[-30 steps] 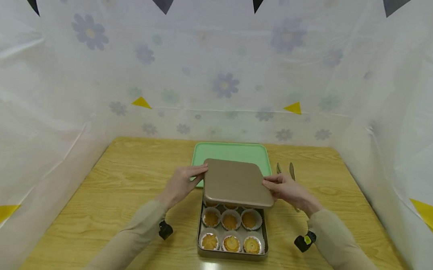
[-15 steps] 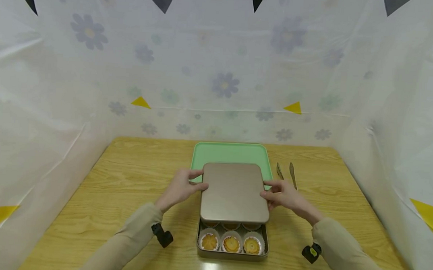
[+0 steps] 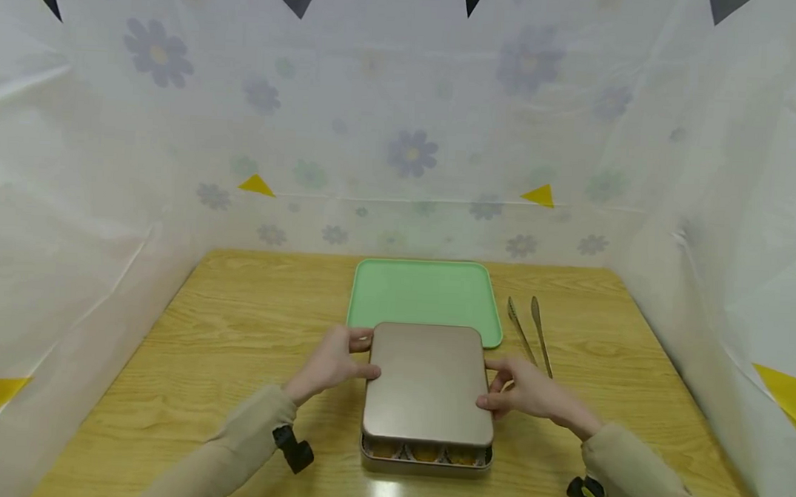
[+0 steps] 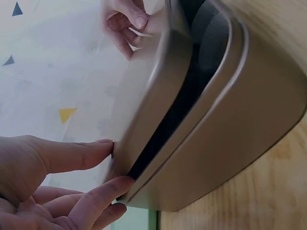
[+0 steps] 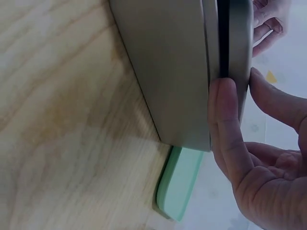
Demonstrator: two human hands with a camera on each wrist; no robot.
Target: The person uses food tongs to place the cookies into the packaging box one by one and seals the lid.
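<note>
A bronze-coloured metal lid (image 3: 431,383) lies over a matching baking tin (image 3: 422,468), with a dark gap between their rims at the near side. Through that gap, parts of small pastries in paper cups (image 3: 425,453) show; the lid hides the others. My left hand (image 3: 329,364) pinches the lid's left edge, thumb on top and fingers below the rim, as the left wrist view shows. On the opposite edge my right hand (image 3: 521,389) pinches the lid the same way. In the right wrist view its fingertips (image 5: 227,96) reach across the gap at the tin's rim.
Behind the tin lies a light green tray (image 3: 423,290), its near edge partly covered by the lid. A pair of metal tongs (image 3: 531,332) rests on the wooden table (image 3: 254,331) to the right. White patterned sheeting (image 3: 404,115) encloses the table's back and sides.
Both hands have brought the lid down and toward me over the tin. Rows of pastries seen earlier are now covered, and more of the green tray and tongs shows.
</note>
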